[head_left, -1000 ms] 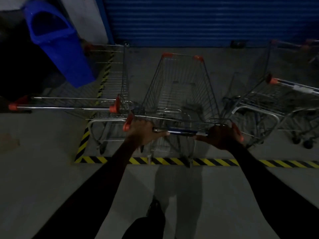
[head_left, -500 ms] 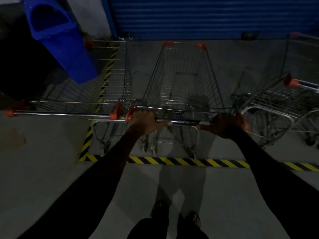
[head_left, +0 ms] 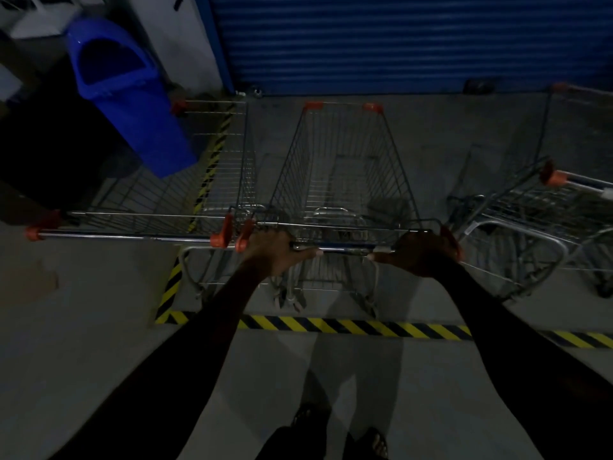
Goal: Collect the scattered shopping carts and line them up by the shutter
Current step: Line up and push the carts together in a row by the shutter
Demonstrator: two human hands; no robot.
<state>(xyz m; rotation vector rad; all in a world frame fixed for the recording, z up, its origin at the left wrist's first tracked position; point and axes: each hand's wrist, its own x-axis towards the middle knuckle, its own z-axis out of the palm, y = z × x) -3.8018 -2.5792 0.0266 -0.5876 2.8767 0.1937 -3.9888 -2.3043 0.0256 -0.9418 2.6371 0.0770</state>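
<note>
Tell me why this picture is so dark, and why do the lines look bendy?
In the head view the light is dim, so both hands, the left hand and right hand on the cart handle, look nearly black; a faint shadow lies on the floor below the cart; the wide-angle lens bows the striped floor tape and leans the blue bin; edges look soft.

Both arms outstretched; left grip, right grip curled closed.
</note>
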